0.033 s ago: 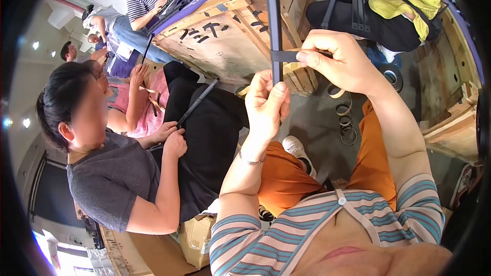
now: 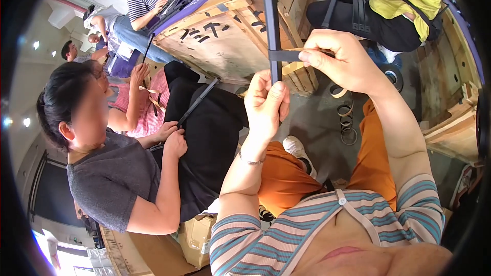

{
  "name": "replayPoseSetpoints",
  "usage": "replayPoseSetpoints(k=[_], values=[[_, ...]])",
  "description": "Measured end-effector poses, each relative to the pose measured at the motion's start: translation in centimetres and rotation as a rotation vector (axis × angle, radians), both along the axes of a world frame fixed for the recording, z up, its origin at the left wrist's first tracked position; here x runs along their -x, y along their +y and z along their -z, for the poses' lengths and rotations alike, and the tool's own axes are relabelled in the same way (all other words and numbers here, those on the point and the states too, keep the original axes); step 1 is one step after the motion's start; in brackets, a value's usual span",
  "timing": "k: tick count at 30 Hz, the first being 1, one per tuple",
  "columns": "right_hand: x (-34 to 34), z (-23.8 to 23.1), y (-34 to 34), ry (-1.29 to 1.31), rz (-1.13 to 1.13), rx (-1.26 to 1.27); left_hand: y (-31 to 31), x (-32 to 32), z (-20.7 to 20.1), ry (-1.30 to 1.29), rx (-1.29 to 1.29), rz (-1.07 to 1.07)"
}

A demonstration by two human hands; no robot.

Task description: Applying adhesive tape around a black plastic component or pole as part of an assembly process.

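upper centre: left hand (image 2: 264, 104) is gripping the near-vertical dark bar (image 2: 270, 20) in curled fingers, right hand (image 2: 341, 63) is pinching black tape (image 2: 287, 56) running left onto it.

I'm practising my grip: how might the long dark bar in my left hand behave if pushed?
The long dark bar is probably stiff, since its visible length looks straight. If pushed, it may tip or swing, because most of what shows extends beyond the left hand.
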State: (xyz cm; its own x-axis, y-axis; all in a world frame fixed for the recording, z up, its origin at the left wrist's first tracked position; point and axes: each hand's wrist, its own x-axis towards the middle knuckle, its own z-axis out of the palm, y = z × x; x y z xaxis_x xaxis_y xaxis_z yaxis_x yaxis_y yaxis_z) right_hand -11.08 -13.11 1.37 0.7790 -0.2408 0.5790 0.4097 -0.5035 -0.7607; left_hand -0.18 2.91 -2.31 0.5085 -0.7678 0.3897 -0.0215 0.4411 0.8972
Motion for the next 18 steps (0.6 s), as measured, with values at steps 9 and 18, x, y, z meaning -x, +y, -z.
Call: replayPoseSetpoints(k=[9, 18], values=[[0.2, 0.2, -1.0, -0.040, -0.017, -0.022, 0.5, -0.7, -0.7, 0.118, 0.086, 0.124], [0.2, 0.3, -1.6, -0.027, 0.061, 0.003, 0.4, -0.7, -0.9, 0.325, 0.033, 0.269]])
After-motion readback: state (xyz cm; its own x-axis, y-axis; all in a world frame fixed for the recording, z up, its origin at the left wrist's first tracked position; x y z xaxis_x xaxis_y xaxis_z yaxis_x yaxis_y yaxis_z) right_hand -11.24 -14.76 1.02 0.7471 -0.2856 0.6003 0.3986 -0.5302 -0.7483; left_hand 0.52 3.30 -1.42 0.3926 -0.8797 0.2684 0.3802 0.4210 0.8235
